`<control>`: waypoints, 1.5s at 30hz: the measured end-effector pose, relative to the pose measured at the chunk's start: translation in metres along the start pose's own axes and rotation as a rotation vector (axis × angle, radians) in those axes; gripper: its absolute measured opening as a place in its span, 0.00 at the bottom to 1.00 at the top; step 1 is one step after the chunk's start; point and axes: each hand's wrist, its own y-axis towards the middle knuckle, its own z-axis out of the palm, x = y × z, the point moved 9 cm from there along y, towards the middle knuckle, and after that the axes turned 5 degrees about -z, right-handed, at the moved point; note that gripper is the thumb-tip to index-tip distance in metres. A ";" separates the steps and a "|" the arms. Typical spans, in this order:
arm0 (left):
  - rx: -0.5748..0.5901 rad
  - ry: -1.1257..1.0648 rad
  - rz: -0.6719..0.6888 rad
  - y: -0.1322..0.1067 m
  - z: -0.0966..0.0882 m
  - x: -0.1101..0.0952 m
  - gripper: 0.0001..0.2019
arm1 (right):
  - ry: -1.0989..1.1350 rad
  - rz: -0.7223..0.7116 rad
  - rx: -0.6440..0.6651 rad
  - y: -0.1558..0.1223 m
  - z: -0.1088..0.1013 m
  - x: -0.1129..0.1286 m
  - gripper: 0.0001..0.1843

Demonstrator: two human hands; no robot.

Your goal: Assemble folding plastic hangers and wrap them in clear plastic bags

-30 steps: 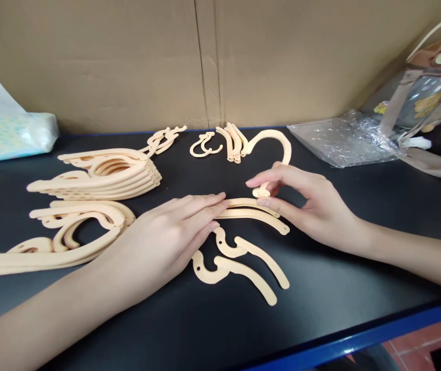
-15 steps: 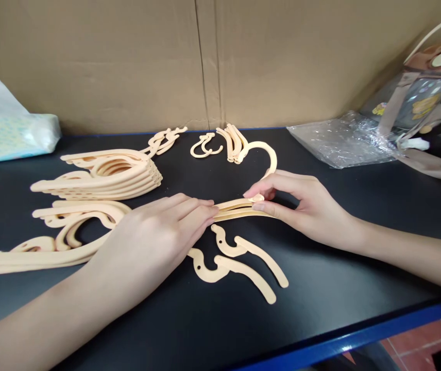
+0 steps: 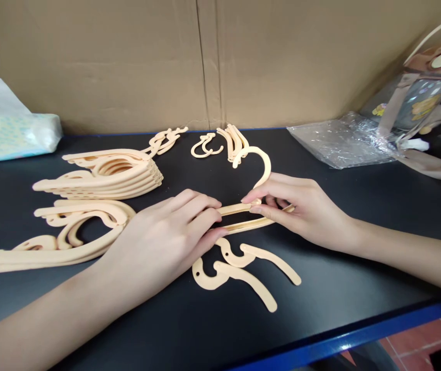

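My left hand (image 3: 166, 239) grips the left end of two thin peach plastic hanger arms (image 3: 243, 222) with curled fingers. My right hand (image 3: 301, 208) pinches the same arms at their right part, where a peach hook (image 3: 257, 162) curves up and back from the pinch. The arms spread apart between my two hands, just above the black table (image 3: 359, 247). Two loose curved hanger arm pieces (image 3: 243, 270) lie flat just in front of my hands.
A stack of assembled peach hangers (image 3: 104, 175) and several more hangers (image 3: 62, 234) lie to the left. Loose hooks (image 3: 220, 141) sit at the back. A tissue pack (image 3: 10, 134) is far left, crumpled clear plastic (image 3: 344, 139) and a packaged item (image 3: 417, 98) far right. Cardboard (image 3: 205, 56) walls the back.
The hook has swung left and more upright in my right hand's pinch. My left fingers went from lying flat to curling round the arms, which now spread apart.
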 end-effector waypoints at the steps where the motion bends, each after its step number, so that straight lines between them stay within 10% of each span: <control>1: -0.003 -0.005 0.007 0.000 0.000 -0.001 0.16 | -0.013 -0.013 0.001 0.001 0.000 0.001 0.07; 29: -0.061 -0.305 -0.250 -0.005 -0.008 0.018 0.06 | -0.034 0.003 -0.142 -0.002 -0.015 0.007 0.07; 45: -0.060 -0.375 -0.084 -0.007 -0.011 0.003 0.06 | -0.032 0.056 -0.201 -0.005 -0.018 0.004 0.06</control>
